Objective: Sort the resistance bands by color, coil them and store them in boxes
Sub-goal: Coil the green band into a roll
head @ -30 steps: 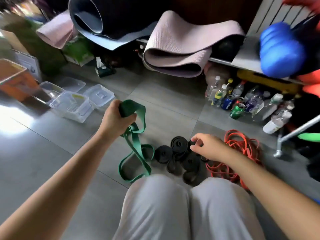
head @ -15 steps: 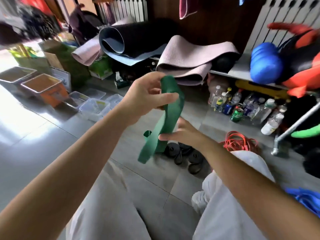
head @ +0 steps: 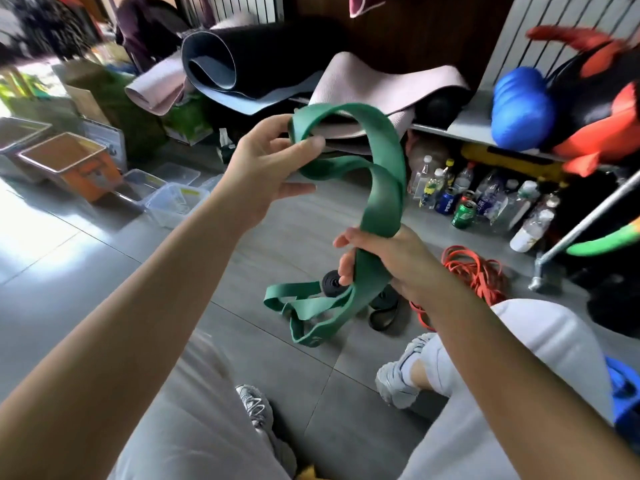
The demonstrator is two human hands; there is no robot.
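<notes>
A wide green resistance band (head: 383, 199) hangs in the air between my hands. My left hand (head: 270, 171) holds its upper loop, fingers hooked through it. Lower down, my right hand (head: 384, 258) grips the band's middle, and its tail droops in loops toward the floor. Behind the band lie coiled black bands (head: 382, 308) on the grey tiles, partly hidden. A tangle of orange-red bands (head: 474, 275) lies on the floor to the right. Clear plastic boxes (head: 175, 204) stand on the floor at the left.
An orange-sided bin (head: 69, 162) stands left of the clear boxes. Rolled mats (head: 221, 67) pile up at the back. Bottles and cans (head: 464, 199) crowd under a shelf at the right. My knees and shoes (head: 398, 379) fill the foreground.
The view tilted up. My left hand lifted the green band higher and further right. My right hand left the black bands on the floor and took hold of the green band's middle.
</notes>
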